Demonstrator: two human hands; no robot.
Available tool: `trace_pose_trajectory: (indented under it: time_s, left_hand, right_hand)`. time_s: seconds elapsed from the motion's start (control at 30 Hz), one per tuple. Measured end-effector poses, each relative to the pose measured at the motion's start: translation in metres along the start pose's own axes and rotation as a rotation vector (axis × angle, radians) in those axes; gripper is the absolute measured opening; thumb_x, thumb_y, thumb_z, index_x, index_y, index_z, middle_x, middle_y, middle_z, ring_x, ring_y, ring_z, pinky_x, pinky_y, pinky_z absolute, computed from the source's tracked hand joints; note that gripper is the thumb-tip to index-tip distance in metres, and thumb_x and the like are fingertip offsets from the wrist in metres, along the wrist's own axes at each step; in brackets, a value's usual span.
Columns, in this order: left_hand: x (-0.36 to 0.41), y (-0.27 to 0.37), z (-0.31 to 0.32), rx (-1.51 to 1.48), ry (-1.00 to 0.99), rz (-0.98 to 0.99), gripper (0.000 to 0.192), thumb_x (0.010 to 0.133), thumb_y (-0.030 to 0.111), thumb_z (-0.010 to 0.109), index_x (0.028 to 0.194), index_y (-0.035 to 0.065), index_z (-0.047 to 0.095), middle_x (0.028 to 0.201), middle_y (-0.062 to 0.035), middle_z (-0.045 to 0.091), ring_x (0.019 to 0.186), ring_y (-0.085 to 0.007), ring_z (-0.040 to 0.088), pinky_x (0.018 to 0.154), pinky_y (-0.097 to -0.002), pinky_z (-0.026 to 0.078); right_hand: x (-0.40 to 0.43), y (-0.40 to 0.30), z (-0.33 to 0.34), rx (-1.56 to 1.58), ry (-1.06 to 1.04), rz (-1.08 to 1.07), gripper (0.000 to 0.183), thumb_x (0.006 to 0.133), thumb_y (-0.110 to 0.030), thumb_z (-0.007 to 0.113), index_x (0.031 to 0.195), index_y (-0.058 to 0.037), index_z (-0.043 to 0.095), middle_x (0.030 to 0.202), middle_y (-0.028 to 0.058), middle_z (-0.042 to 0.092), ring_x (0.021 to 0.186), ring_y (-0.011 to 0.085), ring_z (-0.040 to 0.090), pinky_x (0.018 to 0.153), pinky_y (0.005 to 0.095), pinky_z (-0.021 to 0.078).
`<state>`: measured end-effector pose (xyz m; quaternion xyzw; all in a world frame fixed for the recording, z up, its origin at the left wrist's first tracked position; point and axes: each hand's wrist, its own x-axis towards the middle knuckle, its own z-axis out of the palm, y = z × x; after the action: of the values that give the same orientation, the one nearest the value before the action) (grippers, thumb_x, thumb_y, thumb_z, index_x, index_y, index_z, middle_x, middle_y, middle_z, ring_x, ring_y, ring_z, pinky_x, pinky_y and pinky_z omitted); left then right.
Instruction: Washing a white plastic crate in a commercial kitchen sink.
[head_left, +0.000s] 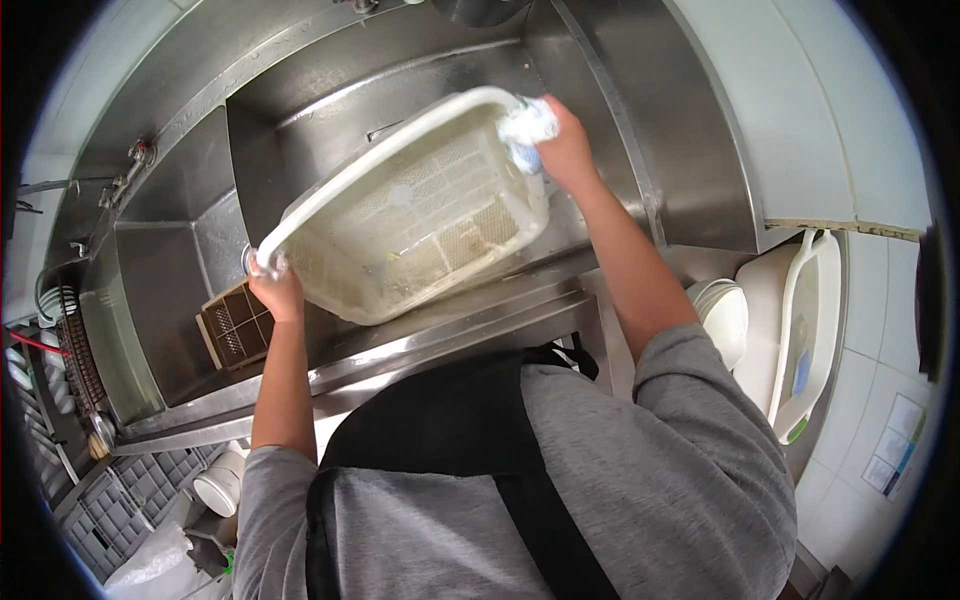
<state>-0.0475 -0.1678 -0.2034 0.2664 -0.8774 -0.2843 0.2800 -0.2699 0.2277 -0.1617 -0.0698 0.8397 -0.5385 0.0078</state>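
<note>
A large white plastic basket (405, 195) with perforated walls is tilted over the stainless steel sink, its open side facing me. My left hand (276, 289) grips the rim at the basket's left end, with some suds about the fingers. At the far right corner, my right hand (566, 142) presses a foamy cloth or sponge (531, 124) against the rim. Suds hide much of what that hand holds. Small yellowish bits and brownish marks show on the basket's inner surface.
A brown compartmented rack (236, 326) stands in the left sink basin (161, 277). A faucet (124, 176) is mounted behind it. White tubs (720, 315) and a white bin (810, 330) sit to my right. Grey crates (120, 495) lie low at left.
</note>
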Motion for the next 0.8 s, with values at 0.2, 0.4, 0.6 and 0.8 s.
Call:
trace_pose_trajectory:
  time_s: [0.2, 0.4, 0.6, 0.8]
  left_hand:
    - [0.019, 0.006, 0.008, 0.035, -0.078, -0.062, 0.041, 0.078, -0.002, 0.057, 0.117, -0.0088, 0.048, 0.099, -0.0211, 0.062, 0.095, -0.0298, 0.061, 0.086, -0.0344, 0.045]
    - [0.052, 0.032, 0.043, 0.050, -0.194, -0.051, 0.036, 0.079, 0.004, 0.057, 0.113, -0.0023, 0.048, 0.093, -0.0236, 0.061, 0.092, -0.0390, 0.060, 0.080, -0.0397, 0.047]
    - [0.052, -0.026, 0.070, 0.082, -0.266, -0.023, 0.040, 0.076, 0.001, 0.053, 0.116, -0.0038, 0.047, 0.104, -0.0256, 0.058, 0.101, -0.0398, 0.056, 0.088, -0.0425, 0.044]
    - [0.020, -0.067, 0.081, -0.048, -0.393, -0.222, 0.074, 0.080, 0.017, 0.064, 0.136, -0.0088, 0.024, 0.122, -0.0300, 0.049, 0.114, -0.0400, 0.049, 0.098, -0.0394, 0.039]
  right_hand:
    - [0.042, -0.005, 0.010, -0.227, -0.055, -0.144, 0.046, 0.071, 0.001, 0.058, 0.117, -0.0037, 0.054, 0.102, 0.0185, 0.063, 0.098, 0.0286, 0.061, 0.084, 0.0339, 0.0463]
    - [0.074, -0.021, 0.008, -0.369, 0.077, -0.291, 0.046, 0.069, -0.003, 0.059, 0.115, -0.0072, 0.055, 0.095, 0.0200, 0.064, 0.092, 0.0369, 0.061, 0.077, 0.0402, 0.0489]
    - [0.147, -0.124, -0.019, -0.482, 0.294, -0.771, 0.032, 0.087, -0.025, 0.050, 0.108, -0.0019, 0.061, 0.106, 0.0203, 0.056, 0.100, 0.0354, 0.054, 0.087, 0.0380, 0.0420]
    - [0.280, -0.070, -0.028, -0.951, -0.097, -0.354, 0.048, 0.080, -0.022, 0.053, 0.127, -0.0138, 0.051, 0.120, 0.0160, 0.058, 0.108, 0.0340, 0.056, 0.091, 0.0391, 0.0421]
